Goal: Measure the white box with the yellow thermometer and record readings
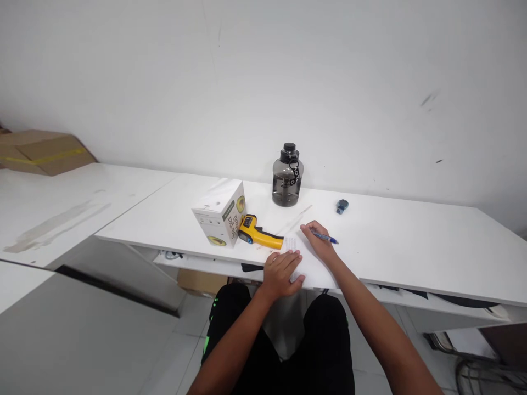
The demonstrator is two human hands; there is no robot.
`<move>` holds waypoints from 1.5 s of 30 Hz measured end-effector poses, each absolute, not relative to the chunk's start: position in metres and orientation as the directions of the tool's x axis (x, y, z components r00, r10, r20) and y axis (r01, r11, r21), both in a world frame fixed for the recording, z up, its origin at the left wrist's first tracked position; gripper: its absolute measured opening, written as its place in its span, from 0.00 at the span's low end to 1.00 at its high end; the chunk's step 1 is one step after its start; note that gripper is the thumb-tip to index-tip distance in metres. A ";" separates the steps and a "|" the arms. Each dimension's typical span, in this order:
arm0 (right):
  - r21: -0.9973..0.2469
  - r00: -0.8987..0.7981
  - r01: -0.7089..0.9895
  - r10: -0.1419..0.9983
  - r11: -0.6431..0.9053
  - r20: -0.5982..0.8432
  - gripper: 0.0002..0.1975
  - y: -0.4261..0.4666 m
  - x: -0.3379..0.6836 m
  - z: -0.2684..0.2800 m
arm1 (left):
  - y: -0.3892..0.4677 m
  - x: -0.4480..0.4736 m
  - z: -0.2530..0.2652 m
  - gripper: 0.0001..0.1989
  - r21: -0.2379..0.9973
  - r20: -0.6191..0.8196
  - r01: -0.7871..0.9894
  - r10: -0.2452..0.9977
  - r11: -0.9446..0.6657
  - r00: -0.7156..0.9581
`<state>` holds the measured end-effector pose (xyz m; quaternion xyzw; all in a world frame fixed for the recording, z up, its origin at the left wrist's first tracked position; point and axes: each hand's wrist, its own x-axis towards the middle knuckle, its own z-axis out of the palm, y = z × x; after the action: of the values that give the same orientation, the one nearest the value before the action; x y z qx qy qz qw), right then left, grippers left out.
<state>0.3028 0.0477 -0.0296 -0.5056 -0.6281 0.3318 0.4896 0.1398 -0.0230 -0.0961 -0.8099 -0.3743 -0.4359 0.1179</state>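
A sheet of white paper (pixel 315 269) with lines of writing lies at the front edge of the white desk. My left hand (pixel 283 274) rests flat on its left side, fingers stretched out. In my right hand (pixel 320 240) a blue pen (pixel 329 238) is pinched, its back end pointing right; the tip is hidden by the fingers, so I cannot tell whether it touches the paper. Just beyond my left hand lies a yellow and black infrared thermometer (pixel 261 233), its head against a white box (pixel 220 214) with avocado pictures.
A dark translucent jug (pixel 287 178) stands near the wall, with a blue-strapped watch (pixel 341 206) to its right. A taped cardboard box (pixel 45 152) sits on the far left desk. Under the desktop runs a shelf (pixel 197 264) holding dark items.
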 end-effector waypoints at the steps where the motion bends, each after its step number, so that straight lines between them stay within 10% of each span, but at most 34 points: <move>1: -0.920 -0.025 0.308 0.969 0.242 0.246 0.20 0.048 0.303 -0.030 | -0.024 0.140 -0.094 0.22 0.144 0.792 0.707 0.509 -0.692 0.337; 12: -0.875 -0.023 0.454 0.984 0.166 0.175 0.18 0.052 0.303 -0.031 | -0.027 0.132 -0.050 0.15 0.291 0.468 0.775 0.790 -0.561 0.396; 45: -0.885 -0.038 0.435 0.985 0.167 0.167 0.17 0.053 0.303 -0.032 | -0.025 0.138 -0.060 0.24 0.236 0.522 0.849 0.799 -0.472 0.299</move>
<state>0.3029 0.0533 -0.0319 -0.5545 -0.6402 0.3304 0.4165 0.1378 -0.0246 -0.0599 -0.8049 -0.5119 -0.2971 0.0427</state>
